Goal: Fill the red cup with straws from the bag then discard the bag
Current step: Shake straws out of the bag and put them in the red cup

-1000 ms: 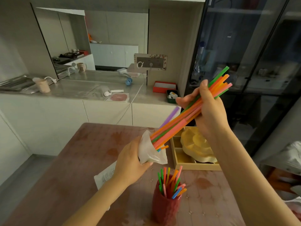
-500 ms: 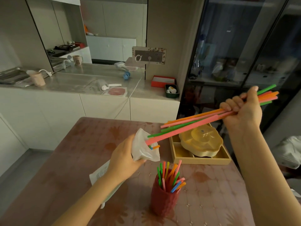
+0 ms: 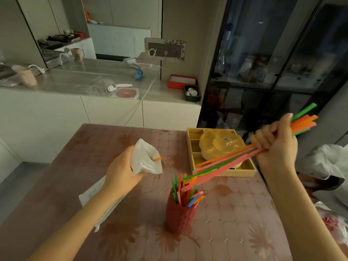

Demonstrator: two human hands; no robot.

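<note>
The red textured cup (image 3: 180,213) stands upright on the brown floral table, with several coloured straws sticking out of it. My right hand (image 3: 276,147) grips a bundle of pink, orange and green straws (image 3: 226,164), slanted down to the left so the lower ends reach just above the cup's mouth. My left hand (image 3: 122,172) holds the white plastic bag (image 3: 146,161) by its neck, to the left of the cup. The bag's mouth faces right and a few straw ends show inside it. The bag's tail runs back under my forearm.
A wooden compartment tray (image 3: 243,173) holding a yellow flower-shaped dish (image 3: 220,144) sits behind the cup at the table's right. White cloth (image 3: 327,166) lies off the table's right edge. A white counter and a dark glass cabinet stand beyond.
My right hand has pulled the straw bundle fully out of the bag and swung it right and down, so its lower ends now hang over the cup. The left hand and bag stayed about in place.
</note>
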